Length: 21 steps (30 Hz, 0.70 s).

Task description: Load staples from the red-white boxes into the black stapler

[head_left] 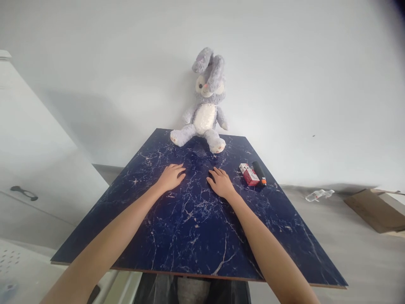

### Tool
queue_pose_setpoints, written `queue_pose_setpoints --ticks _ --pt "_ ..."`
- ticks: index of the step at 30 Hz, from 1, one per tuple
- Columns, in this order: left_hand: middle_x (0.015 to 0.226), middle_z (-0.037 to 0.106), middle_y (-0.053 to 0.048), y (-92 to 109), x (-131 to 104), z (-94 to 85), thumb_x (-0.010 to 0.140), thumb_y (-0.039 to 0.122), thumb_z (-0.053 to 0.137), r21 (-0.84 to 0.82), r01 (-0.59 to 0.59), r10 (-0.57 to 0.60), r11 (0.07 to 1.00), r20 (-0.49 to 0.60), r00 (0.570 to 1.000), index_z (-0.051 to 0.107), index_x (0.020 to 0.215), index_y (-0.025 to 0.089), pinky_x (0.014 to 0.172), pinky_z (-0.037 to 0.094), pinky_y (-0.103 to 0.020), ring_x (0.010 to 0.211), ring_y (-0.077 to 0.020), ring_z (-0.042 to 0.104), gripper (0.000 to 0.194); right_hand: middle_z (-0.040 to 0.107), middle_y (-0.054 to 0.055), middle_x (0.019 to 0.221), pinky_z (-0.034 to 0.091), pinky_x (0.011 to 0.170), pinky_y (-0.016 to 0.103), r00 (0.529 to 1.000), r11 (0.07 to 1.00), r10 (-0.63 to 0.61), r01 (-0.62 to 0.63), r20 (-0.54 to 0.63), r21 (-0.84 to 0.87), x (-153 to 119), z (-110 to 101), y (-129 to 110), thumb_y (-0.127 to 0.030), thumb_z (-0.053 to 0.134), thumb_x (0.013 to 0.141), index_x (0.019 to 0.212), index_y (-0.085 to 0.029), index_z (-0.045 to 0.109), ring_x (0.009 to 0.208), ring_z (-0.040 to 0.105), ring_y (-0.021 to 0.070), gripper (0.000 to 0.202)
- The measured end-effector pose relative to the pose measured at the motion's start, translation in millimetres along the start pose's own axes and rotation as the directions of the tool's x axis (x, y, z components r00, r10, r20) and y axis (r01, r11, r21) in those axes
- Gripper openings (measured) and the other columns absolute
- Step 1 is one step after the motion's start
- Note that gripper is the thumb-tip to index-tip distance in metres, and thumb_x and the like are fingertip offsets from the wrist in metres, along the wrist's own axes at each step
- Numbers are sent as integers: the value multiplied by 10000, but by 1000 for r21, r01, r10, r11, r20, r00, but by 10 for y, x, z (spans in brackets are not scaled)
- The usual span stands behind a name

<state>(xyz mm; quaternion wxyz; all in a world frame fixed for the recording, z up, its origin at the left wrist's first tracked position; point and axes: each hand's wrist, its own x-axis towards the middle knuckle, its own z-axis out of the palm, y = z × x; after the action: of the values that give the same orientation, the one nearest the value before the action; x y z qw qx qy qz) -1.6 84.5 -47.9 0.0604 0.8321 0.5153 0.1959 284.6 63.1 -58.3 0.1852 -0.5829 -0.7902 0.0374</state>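
Both hands rest palm down on a dark blue, marble-patterned table (196, 228). My left hand (171, 177) lies left of the middle, fingers apart and holding nothing. To its right, with a gap between them, my right hand (220, 182) is flat with spread fingers, also without anything in it. A grey plush rabbit (205, 118) sits upright at the table's far edge against the wall. Right of my right hand are a red and white box (249, 175) and, touching or close beside it, a dark cylindrical object (259, 172) with an orange end.
A white cabinet (41, 147) with a dark handle stands at the left. On the floor at the right lie a clear plastic item (319, 195) and an open cardboard box (375, 209). A pale wall rises behind the table.
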Motion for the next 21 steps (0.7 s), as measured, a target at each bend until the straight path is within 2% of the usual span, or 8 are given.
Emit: queue_pose_setpoints --ticks 12,21 --pt "1468 558 -72 4 0 16 984 489 425 -17 14 -14 1000 -11 1000 664 1303 260 1126 340 -571 1355 -324 454 459 469 150 1521 285 1166 484 1000 1000 -5 5 -3 5 0 16 16 -458 412 1003 1400 -175 570 1427 373 317 512" --pt "1453 574 -69 3 20 46 974 481 442 -3 6 -6 1000 -27 1000 675 1286 251 1130 351 -539 1326 -314 486 452 476 140 1518 298 1163 463 1000 1000 -4 4 -10 -14 -21 -9 6 -453 415 1006 1404 -175 568 1428 377 314 509"
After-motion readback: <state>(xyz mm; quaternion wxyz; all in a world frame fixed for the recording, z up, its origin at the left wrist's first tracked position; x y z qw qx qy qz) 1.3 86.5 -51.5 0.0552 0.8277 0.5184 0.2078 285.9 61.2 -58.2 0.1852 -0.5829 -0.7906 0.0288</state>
